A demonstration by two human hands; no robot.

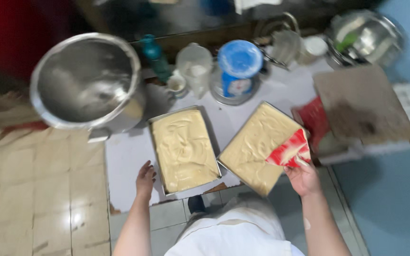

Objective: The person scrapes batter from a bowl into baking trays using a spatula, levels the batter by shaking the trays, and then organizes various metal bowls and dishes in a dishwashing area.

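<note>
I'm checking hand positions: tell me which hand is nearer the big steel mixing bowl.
Left. The left hand rests on the white sheet below and right of the mixing bowl; the right hand holds a red scraper across both batter trays.

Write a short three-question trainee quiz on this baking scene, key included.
1. True or false: the right hand holds a red scraper over the right tray of batter.
2. What does the left hand rest beside? A) the big metal bowl B) the left tray of batter C) the blue-lidded tin
3. Fill in: both trays sit on white ____ spread over the tiled floor.

Key: 1 true; 2 B; 3 paper.
</note>
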